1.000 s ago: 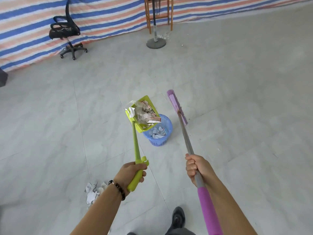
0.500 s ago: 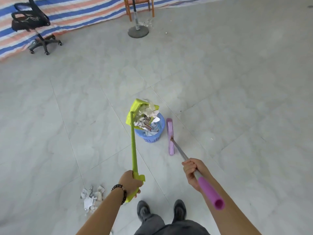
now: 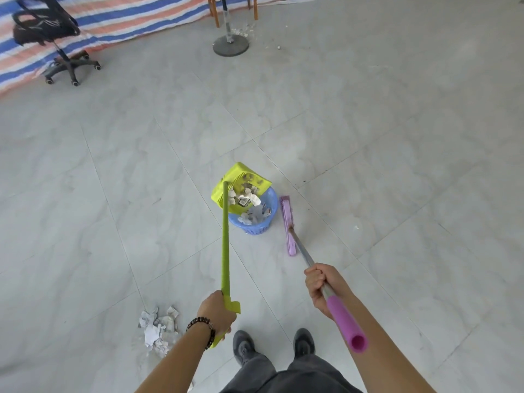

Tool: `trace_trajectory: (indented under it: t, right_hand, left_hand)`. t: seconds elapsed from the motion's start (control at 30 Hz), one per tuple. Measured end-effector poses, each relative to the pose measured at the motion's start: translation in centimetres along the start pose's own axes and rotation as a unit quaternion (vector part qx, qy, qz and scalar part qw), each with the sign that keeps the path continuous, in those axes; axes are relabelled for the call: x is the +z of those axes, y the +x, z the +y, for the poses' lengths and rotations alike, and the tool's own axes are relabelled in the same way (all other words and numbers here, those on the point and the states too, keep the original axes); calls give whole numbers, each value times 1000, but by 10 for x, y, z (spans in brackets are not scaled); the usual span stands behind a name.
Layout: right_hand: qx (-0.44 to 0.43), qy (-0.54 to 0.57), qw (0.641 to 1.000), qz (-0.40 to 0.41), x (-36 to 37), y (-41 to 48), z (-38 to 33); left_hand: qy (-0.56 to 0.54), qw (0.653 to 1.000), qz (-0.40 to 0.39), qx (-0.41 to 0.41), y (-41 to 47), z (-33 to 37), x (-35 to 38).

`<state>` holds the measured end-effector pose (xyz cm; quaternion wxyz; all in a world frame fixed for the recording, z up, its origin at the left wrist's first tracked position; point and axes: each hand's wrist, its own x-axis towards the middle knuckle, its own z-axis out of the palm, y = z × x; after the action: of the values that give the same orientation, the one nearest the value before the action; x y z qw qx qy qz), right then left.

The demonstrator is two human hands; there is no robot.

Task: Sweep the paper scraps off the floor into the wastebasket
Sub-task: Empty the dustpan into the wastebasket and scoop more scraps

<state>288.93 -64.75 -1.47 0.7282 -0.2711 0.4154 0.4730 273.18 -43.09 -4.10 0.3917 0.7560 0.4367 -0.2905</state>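
Here, print on the paper scraps (image 3: 249, 198) is unreadable. Left hand (image 3: 217, 312) grips the dustpan handle (image 3: 225, 236), right hand (image 3: 323, 287) the broom (image 3: 287, 219).

Dustpan (image 3: 241, 184) covers wastebasket (image 3: 259, 219) mouth; broom (image 3: 287, 225) just right; scrap pile (image 3: 158, 327) beside left foot.

We saw pale floor tiles (image 3: 397, 137), a striped tarpaulin (image 3: 127, 12) behind the office chair (image 3: 48, 29), a stand (image 3: 230, 45) to its right.

Blue wastebasket (image 3: 256, 227) part-filled, paper scraps (image 3: 158, 327) heaped on floor (image 3: 382, 165)
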Motion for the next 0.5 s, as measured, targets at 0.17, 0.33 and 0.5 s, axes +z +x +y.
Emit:
trace_trajectory:
  t: [0.17, 0.33, 0.5]
  right_hand:
    - [-14, -40, 999, 23, 5, -2, 3]
    - [-19, -59, 998, 23, 4, -10, 1]
    - [-18, -62, 998, 16, 0, -14, 0]
  left_hand:
    - [22, 1000, 11, 14, -4, 1, 10]
    - [79, 996, 33, 26, -8, -6, 20]
    - [173, 982, 70, 35, -7, -19, 13]
